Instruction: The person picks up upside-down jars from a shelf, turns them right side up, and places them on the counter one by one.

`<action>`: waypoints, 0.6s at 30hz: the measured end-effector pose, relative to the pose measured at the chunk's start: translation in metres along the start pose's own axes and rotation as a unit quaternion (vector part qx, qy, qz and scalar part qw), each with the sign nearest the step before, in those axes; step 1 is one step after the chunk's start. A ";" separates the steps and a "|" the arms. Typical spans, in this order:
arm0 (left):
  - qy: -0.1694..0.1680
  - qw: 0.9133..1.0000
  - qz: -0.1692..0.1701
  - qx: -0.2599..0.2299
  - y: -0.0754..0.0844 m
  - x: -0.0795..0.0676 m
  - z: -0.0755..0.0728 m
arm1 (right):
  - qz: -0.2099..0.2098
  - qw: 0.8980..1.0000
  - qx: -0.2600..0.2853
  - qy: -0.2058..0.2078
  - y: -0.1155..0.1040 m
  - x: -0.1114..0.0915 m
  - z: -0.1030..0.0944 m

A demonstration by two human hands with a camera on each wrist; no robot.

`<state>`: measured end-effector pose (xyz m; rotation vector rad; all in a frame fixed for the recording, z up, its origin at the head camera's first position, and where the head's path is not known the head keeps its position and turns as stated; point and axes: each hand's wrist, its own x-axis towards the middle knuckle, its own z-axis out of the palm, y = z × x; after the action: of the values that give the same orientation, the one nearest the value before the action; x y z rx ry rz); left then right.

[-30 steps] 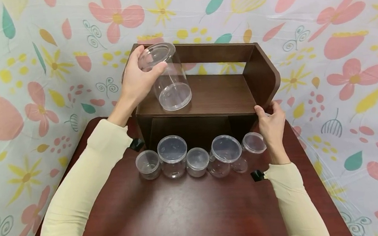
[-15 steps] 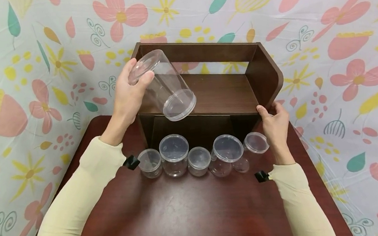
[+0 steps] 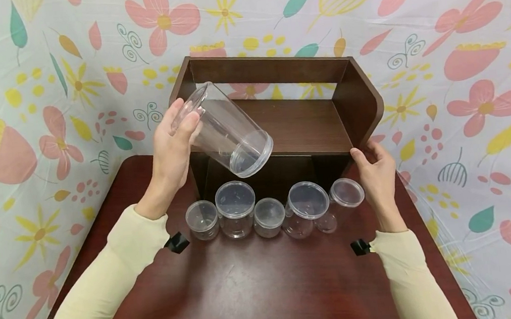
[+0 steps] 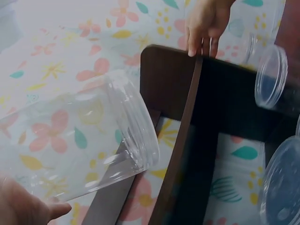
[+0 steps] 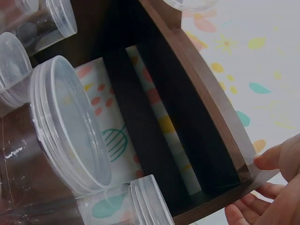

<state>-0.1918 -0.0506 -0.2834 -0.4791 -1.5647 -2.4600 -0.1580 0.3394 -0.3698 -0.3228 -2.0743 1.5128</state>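
My left hand (image 3: pixel 168 149) grips a large clear plastic jar (image 3: pixel 230 126) near its base. The jar is tilted, its lid end pointing down and right, in front of the upper board of a dark brown wooden shelf (image 3: pixel 302 125). Seen from the left wrist, the see-through jar (image 4: pixel 70 136) looks to have nothing in it. At the shelf's right front corner, my right hand (image 3: pixel 378 179) pinches the edge. In the right wrist view, the thumb of the right hand (image 5: pixel 276 192) lies on one side of that edge and its fingers on the other.
Several smaller clear lidded jars stand in a row before the lower opening, including a wide jar (image 3: pixel 235 204), a short jar (image 3: pixel 270 219) and a rightmost jar (image 3: pixel 347 193). They stand on a reddish-brown table (image 3: pixel 240 292). Floral cloth (image 3: pixel 479 160) surrounds it.
My left hand has lowered and drawn back left with the jar, which has tilted further, its lid end swinging right and down. My right hand keeps its place at the shelf corner, dropping slightly.
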 end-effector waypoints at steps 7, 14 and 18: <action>0.008 0.999 -0.011 -0.045 -0.008 -0.016 0.005 | 0.007 1.000 0.019 -0.011 0.002 -0.005 -0.004; 0.035 0.995 -0.039 -0.084 -0.018 -0.035 0.013 | 0.016 1.000 0.017 -0.016 0.004 -0.010 -0.007; 0.036 0.992 -0.043 -0.114 -0.024 -0.044 0.017 | 0.015 0.999 0.030 -0.010 0.003 -0.016 -0.008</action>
<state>-0.1560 -0.0253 -0.3128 -0.3573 -1.3087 -2.7052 -0.1413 0.3392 -0.3757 -0.3180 -2.0440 1.5976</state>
